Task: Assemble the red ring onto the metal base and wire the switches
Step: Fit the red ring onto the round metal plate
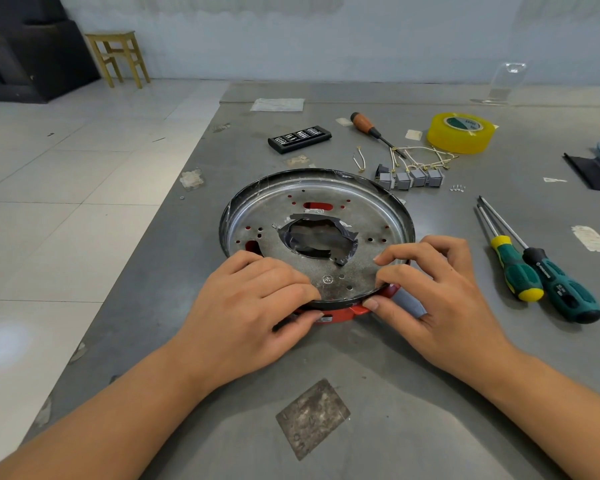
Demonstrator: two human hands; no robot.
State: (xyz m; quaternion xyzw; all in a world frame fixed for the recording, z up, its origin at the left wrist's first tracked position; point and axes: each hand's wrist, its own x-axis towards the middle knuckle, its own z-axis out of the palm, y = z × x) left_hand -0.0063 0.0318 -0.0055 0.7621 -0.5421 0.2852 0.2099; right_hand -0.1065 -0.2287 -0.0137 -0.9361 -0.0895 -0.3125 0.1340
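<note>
The round metal base (326,206) lies on the grey table with a taped hole in its middle. The red ring (340,314) sits under it, showing at the near edge and through slots. My left hand (253,306) grips the near rim, fingers curled over the metal and thumb on the red ring. My right hand (430,289) pinches the rim at the near right, and a grey switch (409,301) lies under its fingers. Several grey switches (409,178) with pale wires (426,157) lie beyond the base.
Two green-handled screwdrivers (541,271) lie to the right. A yellow tape roll (459,133), a wooden-handled screwdriver (369,128) and a black bit case (300,138) sit farther back. Small screws (457,188) lie by the switches. The table's left edge (174,199) drops to tiled floor.
</note>
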